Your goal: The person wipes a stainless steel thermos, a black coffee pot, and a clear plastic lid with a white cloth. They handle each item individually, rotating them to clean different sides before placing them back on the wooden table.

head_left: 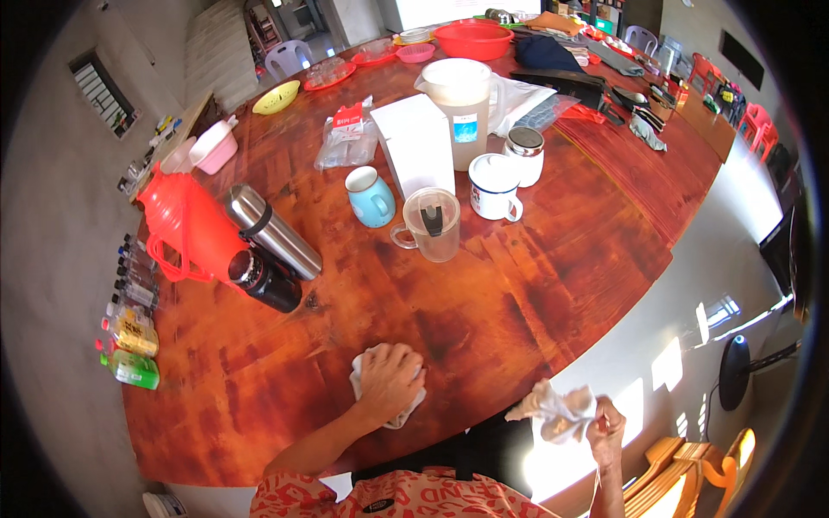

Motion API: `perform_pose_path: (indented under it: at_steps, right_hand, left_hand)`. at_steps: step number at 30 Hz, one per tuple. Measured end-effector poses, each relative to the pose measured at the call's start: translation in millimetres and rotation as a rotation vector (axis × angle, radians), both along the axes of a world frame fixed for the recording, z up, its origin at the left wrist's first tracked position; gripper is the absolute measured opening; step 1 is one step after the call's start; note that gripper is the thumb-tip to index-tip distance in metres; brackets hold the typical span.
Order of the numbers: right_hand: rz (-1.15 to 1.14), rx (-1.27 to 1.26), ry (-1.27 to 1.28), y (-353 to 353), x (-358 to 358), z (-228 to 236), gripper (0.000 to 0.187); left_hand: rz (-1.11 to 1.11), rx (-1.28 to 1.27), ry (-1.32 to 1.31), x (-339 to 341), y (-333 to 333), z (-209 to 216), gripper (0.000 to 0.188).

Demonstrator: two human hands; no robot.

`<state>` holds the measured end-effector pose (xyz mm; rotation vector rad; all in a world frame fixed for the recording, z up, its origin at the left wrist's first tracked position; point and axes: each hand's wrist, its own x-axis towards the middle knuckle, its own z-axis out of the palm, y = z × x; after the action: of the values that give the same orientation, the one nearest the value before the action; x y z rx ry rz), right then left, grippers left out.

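My left hand [391,376] presses a folded white cloth [403,417] flat on the reddish-brown wooden table [509,319], its fingers bent over the cloth. Off the table's near edge, my right hand [608,432] is closed on a crumpled whitish rag [566,416] with brownish patches, which hangs over the floor. Beyond my left hand stand a clear plastic mug [442,242] with something black showing in it, a light blue mug [371,198] and a white lidded enamel mug [494,194].
At the left, a red thermos jug [190,220], a steel flask [275,235] and a black bottle [268,281] stand close together. A white box [414,142], a large pitcher [462,104] and a silver-lidded jar [524,160] rise mid-table. A wooden chair [691,475] is at the lower right.
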<state>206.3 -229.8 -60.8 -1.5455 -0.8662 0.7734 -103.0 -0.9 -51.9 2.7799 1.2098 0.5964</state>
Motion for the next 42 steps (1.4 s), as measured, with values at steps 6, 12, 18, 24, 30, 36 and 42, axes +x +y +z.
perform_pose_path:
  at_steps: [6,12,18,24,30,36,42]
  right_hand:
    - [0.002,0.158,-0.685,111,-45,6,0.042]
    - [0.290,0.058,-1.008,155,-83,10,0.044]
    - [0.203,0.181,-0.809,200,-73,-5,0.036]
    - [0.005,0.418,-0.614,284,-52,68,0.033]
    - [-0.052,0.541,-0.587,365,-65,75,0.026]
    - [0.237,0.247,-0.590,351,-76,55,0.045]
    - [0.214,0.234,-0.281,318,-56,53,0.047]
  left_hand:
    - [0.294,0.054,0.026,-93,2,0,0.014]
    - [0.562,0.096,0.097,-197,17,-6,0.019]
    - [0.381,0.180,-0.039,-133,30,39,0.037]
    - [0.110,-0.283,-0.688,-19,109,37,0.045]
    - [-0.033,-0.727,-0.987,43,195,0,0.025]
    - [0.056,-1.120,-0.985,50,196,22,0.022]
    - [-0.061,-1.105,-1.211,46,179,-10,0.030]
